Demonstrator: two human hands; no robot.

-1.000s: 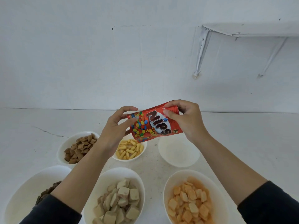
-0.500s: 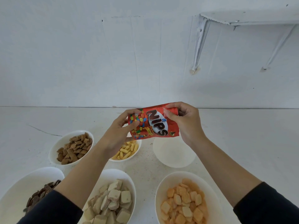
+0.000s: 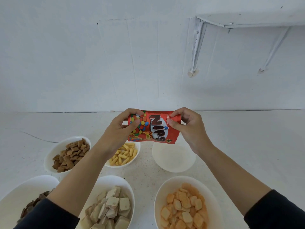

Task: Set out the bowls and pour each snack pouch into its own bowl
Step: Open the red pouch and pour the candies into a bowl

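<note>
A red Nips candy pouch [image 3: 156,129] hangs in the air above the table, held sideways between both hands. My left hand [image 3: 120,131] pinches its left end with thumb and fingers. My right hand [image 3: 186,126] pinches the top right corner. Just below the pouch sits an empty white bowl [image 3: 174,157]. Other white bowls hold snacks: yellow sticks [image 3: 123,154], brown pillows [image 3: 69,154], pale wafer cubes [image 3: 112,207], orange squares [image 3: 183,207] and dark pieces [image 3: 31,205] at the bottom left.
The white table [image 3: 247,146] runs back to a white wall [image 3: 115,63]. A white shelf bracket [image 3: 197,45] is fixed on the wall at upper right.
Both hands have turned the pouch from tilted to level and brought it slightly toward me. My left thumb has slid onto the pouch's front. The camera has tipped a little.
</note>
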